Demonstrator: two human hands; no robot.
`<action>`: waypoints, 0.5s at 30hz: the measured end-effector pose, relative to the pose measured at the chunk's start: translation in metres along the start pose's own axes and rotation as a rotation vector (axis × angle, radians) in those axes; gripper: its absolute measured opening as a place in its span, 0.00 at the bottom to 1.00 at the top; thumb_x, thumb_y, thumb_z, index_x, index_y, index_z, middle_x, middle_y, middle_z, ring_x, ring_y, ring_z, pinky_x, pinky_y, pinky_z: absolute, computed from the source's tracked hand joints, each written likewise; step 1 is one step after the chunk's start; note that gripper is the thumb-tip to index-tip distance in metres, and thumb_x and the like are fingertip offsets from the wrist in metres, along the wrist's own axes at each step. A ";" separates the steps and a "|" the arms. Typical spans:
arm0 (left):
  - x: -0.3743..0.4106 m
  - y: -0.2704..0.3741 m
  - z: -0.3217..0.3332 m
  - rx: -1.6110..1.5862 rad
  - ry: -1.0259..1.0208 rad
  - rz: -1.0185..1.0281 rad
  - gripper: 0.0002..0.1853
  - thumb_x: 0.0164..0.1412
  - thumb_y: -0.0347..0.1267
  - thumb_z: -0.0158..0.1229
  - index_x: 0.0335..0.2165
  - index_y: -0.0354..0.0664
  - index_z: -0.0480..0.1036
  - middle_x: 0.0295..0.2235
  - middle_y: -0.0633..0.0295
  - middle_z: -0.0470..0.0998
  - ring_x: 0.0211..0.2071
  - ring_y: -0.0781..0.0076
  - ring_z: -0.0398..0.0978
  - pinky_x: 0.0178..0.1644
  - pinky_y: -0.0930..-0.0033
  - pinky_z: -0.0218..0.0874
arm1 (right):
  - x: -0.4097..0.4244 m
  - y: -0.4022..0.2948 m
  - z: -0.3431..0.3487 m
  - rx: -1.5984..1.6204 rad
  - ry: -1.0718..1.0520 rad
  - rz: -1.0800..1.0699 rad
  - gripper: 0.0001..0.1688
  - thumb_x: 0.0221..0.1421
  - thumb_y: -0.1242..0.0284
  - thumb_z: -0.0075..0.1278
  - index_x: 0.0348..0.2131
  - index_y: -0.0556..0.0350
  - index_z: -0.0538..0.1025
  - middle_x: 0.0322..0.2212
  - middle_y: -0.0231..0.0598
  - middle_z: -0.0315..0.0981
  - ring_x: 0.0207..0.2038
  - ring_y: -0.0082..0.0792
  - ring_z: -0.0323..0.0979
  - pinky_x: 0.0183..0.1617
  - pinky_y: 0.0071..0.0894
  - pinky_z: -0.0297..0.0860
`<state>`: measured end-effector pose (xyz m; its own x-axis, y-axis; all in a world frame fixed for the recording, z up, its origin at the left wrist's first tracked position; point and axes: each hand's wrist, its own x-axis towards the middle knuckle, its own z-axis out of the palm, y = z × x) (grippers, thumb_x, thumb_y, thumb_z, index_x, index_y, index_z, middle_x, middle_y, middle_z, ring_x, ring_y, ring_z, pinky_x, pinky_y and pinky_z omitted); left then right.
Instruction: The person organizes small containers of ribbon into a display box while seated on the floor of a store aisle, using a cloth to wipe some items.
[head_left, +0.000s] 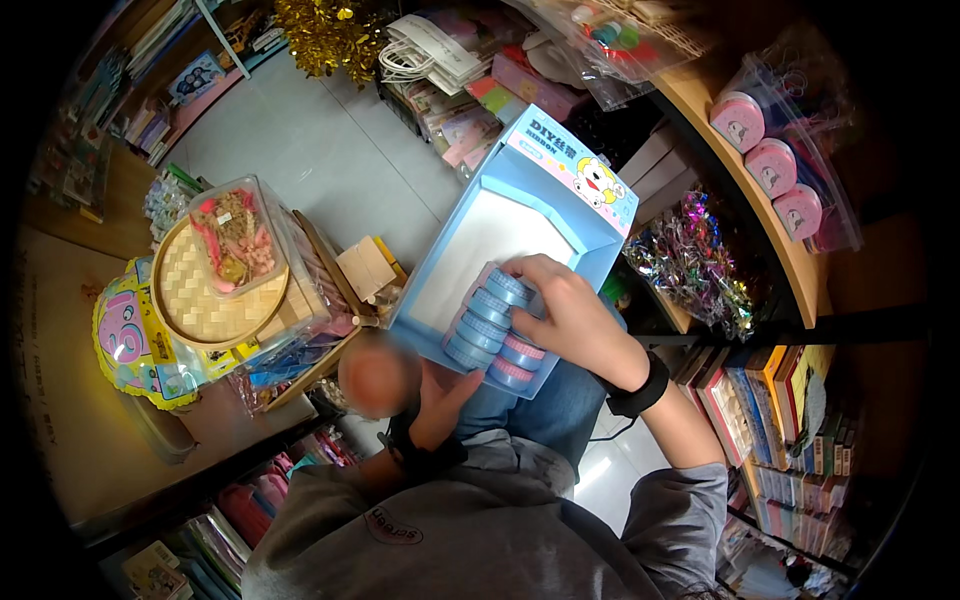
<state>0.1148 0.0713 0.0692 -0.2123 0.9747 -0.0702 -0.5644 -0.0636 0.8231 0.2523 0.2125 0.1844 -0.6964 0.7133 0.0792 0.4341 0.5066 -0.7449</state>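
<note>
A light-blue cardboard display box (431, 259) lies tilted over my lap, its printed header at the far end. Inside, at its near end, blue ribbon rolls (480, 330) stand in a row, with pink ribbon rolls (519, 360) beside them on the right. My right hand (562, 307) reaches into the box, thumb and fingers around the farthest blue rolls; whether it grips one I cannot tell. My left hand (442, 397) is at the box's near left corner, thumb spread along the edge; its fingers are partly hidden. A blurred reddish patch covers the area just left of it.
At left a round woven bamboo tray (169, 315) holds a clear plastic container (281, 262) of dried flowers. Paper bags (439, 52) and gold tinsel (330, 37) lie beyond. A wooden shelf (795, 277) with pink cases (772, 169) curves along the right, above books (765, 390).
</note>
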 end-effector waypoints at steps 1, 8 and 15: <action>0.000 0.000 0.000 -0.001 -0.007 -0.001 0.42 0.48 0.19 0.55 0.57 0.41 0.40 0.54 0.58 0.53 0.55 0.68 0.53 0.58 0.63 0.45 | -0.001 0.001 0.000 0.017 -0.005 0.017 0.25 0.41 0.78 0.49 0.43 0.64 0.68 0.36 0.50 0.67 0.31 0.43 0.68 0.37 0.33 0.66; 0.000 -0.006 -0.001 0.017 -0.024 -0.037 0.42 0.49 0.19 0.55 0.57 0.42 0.41 0.54 0.59 0.54 0.55 0.68 0.54 0.58 0.64 0.45 | -0.009 0.008 0.001 0.046 -0.005 0.005 0.28 0.42 0.78 0.47 0.47 0.64 0.64 0.39 0.53 0.65 0.41 0.49 0.67 0.45 0.35 0.64; -0.003 -0.004 0.004 -0.045 0.010 -0.122 0.41 0.49 0.21 0.55 0.57 0.42 0.43 0.53 0.59 0.57 0.53 0.67 0.56 0.58 0.63 0.45 | -0.015 0.016 -0.003 0.042 -0.017 -0.016 0.32 0.44 0.76 0.45 0.50 0.69 0.59 0.42 0.60 0.64 0.44 0.52 0.66 0.48 0.36 0.63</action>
<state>0.1205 0.0693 0.0685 -0.1482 0.9735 -0.1740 -0.6213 0.0452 0.7822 0.2714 0.2110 0.1734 -0.7127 0.6968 0.0805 0.3987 0.4969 -0.7708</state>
